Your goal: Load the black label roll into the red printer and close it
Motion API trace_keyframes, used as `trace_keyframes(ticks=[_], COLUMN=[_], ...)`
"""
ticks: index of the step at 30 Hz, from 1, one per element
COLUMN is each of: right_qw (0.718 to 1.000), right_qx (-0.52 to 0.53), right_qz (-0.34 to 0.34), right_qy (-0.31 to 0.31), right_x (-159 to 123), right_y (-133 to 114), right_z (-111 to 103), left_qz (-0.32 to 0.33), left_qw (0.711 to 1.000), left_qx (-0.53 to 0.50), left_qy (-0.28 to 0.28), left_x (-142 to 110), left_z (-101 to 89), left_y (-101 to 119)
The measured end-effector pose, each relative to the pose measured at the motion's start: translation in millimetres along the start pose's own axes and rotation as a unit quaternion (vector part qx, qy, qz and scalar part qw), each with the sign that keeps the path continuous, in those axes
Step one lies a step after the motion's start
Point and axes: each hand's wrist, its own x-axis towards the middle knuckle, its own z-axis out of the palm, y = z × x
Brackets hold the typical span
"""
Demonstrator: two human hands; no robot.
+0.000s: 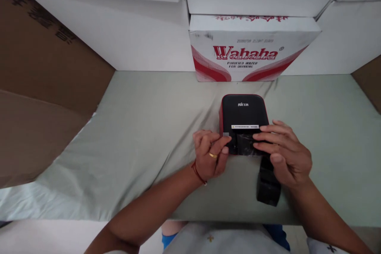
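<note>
Black, round-cornered device (pixel 244 116), red side (pixel 221 121), white lettering (pixel 243 104), pale label strip (pixel 245 127)

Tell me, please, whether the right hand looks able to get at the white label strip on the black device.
Likely yes: the right hand is just beside the right end of the white label strip, with nothing seen in the way.

makeshift work corner: cloth-covered table (pixel 149 115), stacked white boxes (pixel 143 27) behind, brown cardboard (pixel 65 71) at sides
</note>
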Motion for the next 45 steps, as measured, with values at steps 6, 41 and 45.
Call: trace_keyframes(ticks=[6, 41, 45], right_qw=[1.000, 0.911, 0.941], right_qx=[0.006, -0.230, -0.140], right_qz=[-0.011, 0.167, 0.247], right_qy=[-0.008, -0.298, -0.184], right_x=[0, 90, 48], right_y=[-8, 23, 28], right_z=[1, -4, -78], left_qz=[0.025, -0.452, -0.449], left_qw=[1.000, 0.850, 0.852], left_qx=[0.001, -0.245, -0.241], left_qy=[0.000, -0.116, -0.119], left_x=[9, 11, 10], left_z=[-3.9, 25.2, 26.2], left_y=[-7, -37, -36])
